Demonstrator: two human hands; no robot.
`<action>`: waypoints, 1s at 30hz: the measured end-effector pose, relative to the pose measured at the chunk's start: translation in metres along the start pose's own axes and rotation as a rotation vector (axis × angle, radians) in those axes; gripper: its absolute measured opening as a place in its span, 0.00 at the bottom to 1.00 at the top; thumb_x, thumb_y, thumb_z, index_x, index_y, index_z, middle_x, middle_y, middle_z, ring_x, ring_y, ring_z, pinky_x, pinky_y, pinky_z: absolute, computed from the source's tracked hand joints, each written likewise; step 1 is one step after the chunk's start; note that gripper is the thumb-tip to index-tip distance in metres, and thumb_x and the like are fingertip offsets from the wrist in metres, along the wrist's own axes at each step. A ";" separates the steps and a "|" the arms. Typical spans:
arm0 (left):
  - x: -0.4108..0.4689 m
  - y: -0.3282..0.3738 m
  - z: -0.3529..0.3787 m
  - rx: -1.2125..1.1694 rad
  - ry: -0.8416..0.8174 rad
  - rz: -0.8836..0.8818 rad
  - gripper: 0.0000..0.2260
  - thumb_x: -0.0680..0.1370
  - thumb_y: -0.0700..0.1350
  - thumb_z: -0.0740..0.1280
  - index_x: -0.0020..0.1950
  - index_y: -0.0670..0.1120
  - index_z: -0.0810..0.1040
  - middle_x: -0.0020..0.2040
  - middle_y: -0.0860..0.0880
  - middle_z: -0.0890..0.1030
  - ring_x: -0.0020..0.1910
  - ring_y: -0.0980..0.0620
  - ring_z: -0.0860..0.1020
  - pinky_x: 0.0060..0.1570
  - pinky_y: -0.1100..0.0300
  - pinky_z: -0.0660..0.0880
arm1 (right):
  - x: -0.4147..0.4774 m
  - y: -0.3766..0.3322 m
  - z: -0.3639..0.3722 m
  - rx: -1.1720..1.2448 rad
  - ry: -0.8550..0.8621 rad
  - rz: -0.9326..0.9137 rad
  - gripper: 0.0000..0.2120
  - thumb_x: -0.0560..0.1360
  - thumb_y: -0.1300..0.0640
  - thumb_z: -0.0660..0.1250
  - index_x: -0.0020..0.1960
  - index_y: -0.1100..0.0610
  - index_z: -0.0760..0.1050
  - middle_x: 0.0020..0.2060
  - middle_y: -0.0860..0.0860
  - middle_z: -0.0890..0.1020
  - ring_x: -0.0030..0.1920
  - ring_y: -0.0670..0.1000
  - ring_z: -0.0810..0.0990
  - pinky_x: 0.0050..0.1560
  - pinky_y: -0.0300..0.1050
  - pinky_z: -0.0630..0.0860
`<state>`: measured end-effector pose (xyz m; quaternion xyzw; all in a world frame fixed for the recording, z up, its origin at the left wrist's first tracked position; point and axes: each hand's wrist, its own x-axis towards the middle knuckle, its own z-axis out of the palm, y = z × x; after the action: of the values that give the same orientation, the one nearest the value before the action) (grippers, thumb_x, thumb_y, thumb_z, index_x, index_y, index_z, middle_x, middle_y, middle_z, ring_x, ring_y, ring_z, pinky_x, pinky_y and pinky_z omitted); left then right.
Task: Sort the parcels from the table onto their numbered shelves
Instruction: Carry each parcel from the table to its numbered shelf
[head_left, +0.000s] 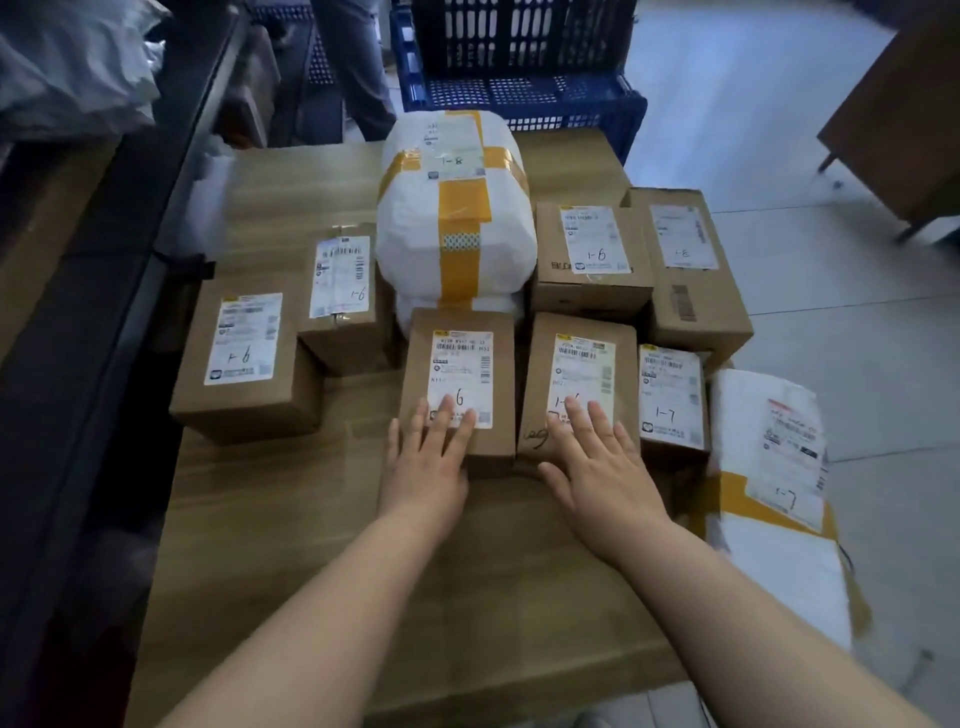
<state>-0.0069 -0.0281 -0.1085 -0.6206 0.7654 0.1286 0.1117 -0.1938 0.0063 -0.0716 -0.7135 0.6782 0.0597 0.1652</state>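
Several labelled parcels lie on the wooden table (291, 519). My left hand (427, 462) rests flat, fingers straight, on a brown box (460, 353) whose label shows a 6. My right hand (597, 467) lies flat on the neighbouring brown box (579, 358); its fingers hide part of the number. To the right sits a small box marked 1-7 (672, 397) and a white bag marked 1-7 (779, 493). A big white sack with yellow tape (454, 218) marked 8-1 stands behind. Boxes marked 1-9 sit at the left (244, 358), (343, 291) and back right (592, 254).
A tall brown box (685, 265) stands at the table's right edge. Blue plastic crates (519, 62) stand beyond the far end, with a person's legs (358, 67) beside them. A dark shelf frame (130, 234) runs along the left. Tiled floor lies to the right.
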 end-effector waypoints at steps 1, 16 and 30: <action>-0.002 -0.001 0.002 0.003 0.005 0.003 0.29 0.82 0.52 0.51 0.78 0.55 0.38 0.79 0.51 0.38 0.77 0.46 0.38 0.74 0.45 0.38 | 0.001 -0.001 0.000 -0.004 -0.007 0.002 0.29 0.81 0.41 0.45 0.78 0.49 0.40 0.77 0.49 0.38 0.75 0.50 0.32 0.73 0.48 0.35; -0.088 -0.022 0.035 -0.251 0.386 0.123 0.16 0.72 0.57 0.58 0.50 0.58 0.84 0.50 0.54 0.83 0.46 0.47 0.80 0.44 0.50 0.76 | -0.023 -0.061 0.037 0.083 -0.116 -0.361 0.28 0.81 0.47 0.54 0.78 0.54 0.51 0.78 0.52 0.48 0.77 0.51 0.42 0.74 0.44 0.43; -0.113 -0.017 0.041 -1.464 -0.002 -0.598 0.18 0.80 0.56 0.61 0.67 0.49 0.70 0.61 0.51 0.77 0.58 0.51 0.75 0.63 0.53 0.70 | -0.063 -0.063 0.036 0.832 -0.070 0.134 0.28 0.76 0.56 0.65 0.74 0.53 0.61 0.66 0.50 0.74 0.65 0.51 0.73 0.61 0.39 0.67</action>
<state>0.0339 0.0867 -0.1103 -0.7155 0.2869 0.5647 -0.2948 -0.1315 0.0790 -0.0764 -0.5377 0.6835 -0.1842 0.4580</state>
